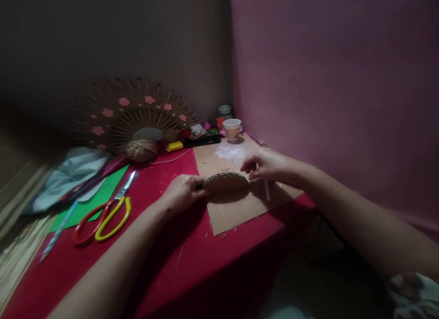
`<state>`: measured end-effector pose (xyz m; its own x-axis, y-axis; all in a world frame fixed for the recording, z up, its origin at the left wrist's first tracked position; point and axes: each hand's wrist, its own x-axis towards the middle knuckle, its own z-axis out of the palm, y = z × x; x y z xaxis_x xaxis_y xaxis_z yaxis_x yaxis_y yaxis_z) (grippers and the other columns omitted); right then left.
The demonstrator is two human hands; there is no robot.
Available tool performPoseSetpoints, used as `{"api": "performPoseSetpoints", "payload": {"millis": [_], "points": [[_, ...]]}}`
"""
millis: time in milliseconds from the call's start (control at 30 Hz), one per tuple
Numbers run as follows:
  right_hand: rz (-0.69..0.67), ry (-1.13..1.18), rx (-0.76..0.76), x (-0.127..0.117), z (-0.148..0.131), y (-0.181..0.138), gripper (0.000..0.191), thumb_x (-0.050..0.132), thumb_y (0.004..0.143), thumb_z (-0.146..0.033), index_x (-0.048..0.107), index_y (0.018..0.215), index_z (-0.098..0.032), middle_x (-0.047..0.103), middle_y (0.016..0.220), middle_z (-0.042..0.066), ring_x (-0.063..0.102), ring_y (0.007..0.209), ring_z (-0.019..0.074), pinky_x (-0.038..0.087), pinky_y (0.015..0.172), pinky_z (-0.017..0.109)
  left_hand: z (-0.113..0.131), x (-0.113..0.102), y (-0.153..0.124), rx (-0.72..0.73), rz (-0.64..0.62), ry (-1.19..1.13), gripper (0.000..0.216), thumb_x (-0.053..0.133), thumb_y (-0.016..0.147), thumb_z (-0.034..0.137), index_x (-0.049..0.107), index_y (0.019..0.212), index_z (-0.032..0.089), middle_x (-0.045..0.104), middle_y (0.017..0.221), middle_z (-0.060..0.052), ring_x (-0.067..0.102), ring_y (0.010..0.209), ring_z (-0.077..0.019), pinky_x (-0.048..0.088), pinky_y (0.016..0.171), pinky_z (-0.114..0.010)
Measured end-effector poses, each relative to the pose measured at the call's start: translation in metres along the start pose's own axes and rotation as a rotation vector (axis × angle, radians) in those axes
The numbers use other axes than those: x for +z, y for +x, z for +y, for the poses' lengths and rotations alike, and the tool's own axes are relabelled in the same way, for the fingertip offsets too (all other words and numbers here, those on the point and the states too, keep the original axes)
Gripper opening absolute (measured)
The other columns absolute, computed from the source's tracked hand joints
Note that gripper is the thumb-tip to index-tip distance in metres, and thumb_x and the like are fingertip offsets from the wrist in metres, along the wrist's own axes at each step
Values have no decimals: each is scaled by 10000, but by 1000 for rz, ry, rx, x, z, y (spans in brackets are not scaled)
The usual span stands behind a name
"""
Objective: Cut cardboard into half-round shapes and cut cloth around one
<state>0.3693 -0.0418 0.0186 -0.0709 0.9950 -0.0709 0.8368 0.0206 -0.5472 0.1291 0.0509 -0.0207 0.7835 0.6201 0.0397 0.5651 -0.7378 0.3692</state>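
My left hand (183,191) is closed on the left edge of a brown cardboard disc (225,181), which it holds just above a flat cardboard sheet (236,209) on the red table (164,259). Over the disc's right edge my right hand (265,165) hovers with its fingers curled and pinched; whether it holds anything is unclear. A thin white stick (266,191) lies on the sheet just below the right hand.
Scissors (106,216) with red and yellow handles lie at left on green paper (87,204). Behind them are a ball of twine (141,149), a flowered stick fan (132,115), a yellow block (174,146), a paper cup (232,129) and a jar (224,110). A pink wall (336,90) stands at right.
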Motion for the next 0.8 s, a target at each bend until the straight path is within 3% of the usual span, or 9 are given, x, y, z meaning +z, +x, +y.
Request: {"api": "performPoseSetpoints", "payload": {"millis": [133,333,800], "points": [[-22,-29,-86,3,0,3,313,674,622,-136,687,934,-148,645,774,39,541,667,135,377,568,244,-1,1,-1,1,-8,-16,197,601,741,339,686,836,189,653,691,5,543,630,-129,348,575,-218],[16,-177,-96,20,1,4,72,631,643,-133,689,672,-166,527,497,-16,437,499,93,289,495,252,-5,4,-1,-2,-10,-35,215,592,750,340,682,864,182,669,740,-15,550,655,-139,360,590,-225],[67,-97,-85,24,-1,1,81,634,599,-92,628,566,-165,467,475,-39,410,507,91,261,495,249,0,9,-5,-26,46,-103,160,613,719,320,674,757,177,634,677,-12,523,637,-141,339,592,-233]]}}
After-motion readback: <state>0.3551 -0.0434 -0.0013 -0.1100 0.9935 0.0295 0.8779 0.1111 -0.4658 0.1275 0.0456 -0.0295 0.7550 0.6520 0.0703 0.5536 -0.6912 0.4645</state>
